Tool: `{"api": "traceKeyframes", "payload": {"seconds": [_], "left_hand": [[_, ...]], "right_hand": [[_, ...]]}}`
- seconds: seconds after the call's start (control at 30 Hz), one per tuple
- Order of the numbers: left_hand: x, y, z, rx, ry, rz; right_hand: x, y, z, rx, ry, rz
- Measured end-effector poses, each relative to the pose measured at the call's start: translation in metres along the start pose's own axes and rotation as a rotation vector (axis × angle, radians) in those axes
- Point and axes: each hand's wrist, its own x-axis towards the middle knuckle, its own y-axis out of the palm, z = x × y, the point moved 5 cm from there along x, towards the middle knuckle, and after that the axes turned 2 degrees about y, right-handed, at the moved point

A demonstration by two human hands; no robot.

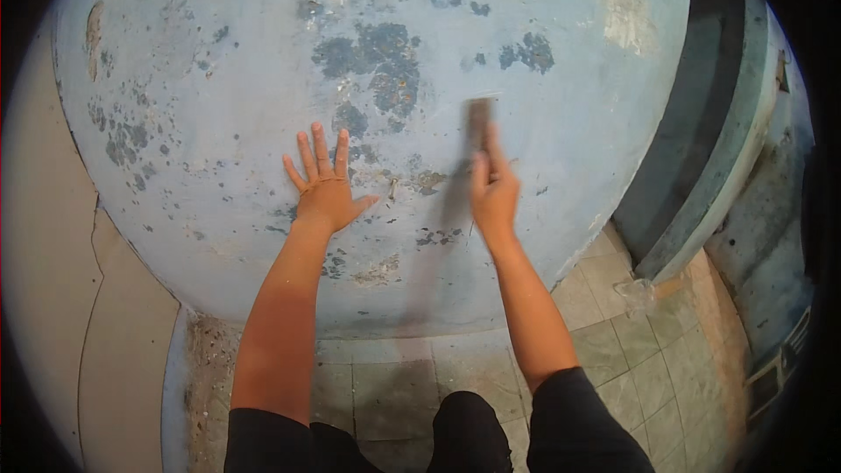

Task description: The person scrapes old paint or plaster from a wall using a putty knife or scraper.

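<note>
Before me rises a pale blue painted wall (263, 79) with dark patches (395, 66) where the paint has flaked off. My left hand (326, 194) lies palm down on the wall with its fingers spread, holding nothing. In my right hand (496, 194) is a flat scraper (477, 121), blurred, its upper edge at the wall beside a few light scratch lines. The grip covers the lower part of this tool. A small nail or screw (393, 188) sticks out of the wall between my hands.
Floor tiles (394, 401) lie below, with my knee (470, 430) over them. A doorway (663, 144) opens on the right. Near its foot lies a clear plastic piece (636, 294). On the left stands a beige panel (125, 341) with a cracked edge.
</note>
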Motion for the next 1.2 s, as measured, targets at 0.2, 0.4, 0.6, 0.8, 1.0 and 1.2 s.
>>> {"api": "traceKeyframes", "payload": {"seconds": [0.2,0.4,0.6,0.8,1.0,1.2], "left_hand": [[0.000,0.000,0.002,0.028,-0.012,0.009],[-0.001,-0.004,0.004,0.039,-0.037,0.027],[-0.001,-0.002,0.000,0.031,-0.039,0.034],[0.000,-0.001,-0.004,0.030,-0.032,0.037],[-0.003,-0.006,-0.002,0.039,-0.043,0.044],[-0.005,-0.010,0.000,0.049,-0.070,0.085]], "right_hand": [[0.014,-0.013,0.002,0.090,0.203,-0.031],[0.009,-0.002,0.002,-0.040,-0.011,0.078],[0.001,0.010,0.000,-0.099,-0.270,0.128],[-0.002,0.010,-0.018,-0.101,-0.216,0.243],[0.010,-0.002,-0.019,0.046,0.021,0.058],[0.016,-0.001,-0.022,0.152,0.049,-0.097]]}}
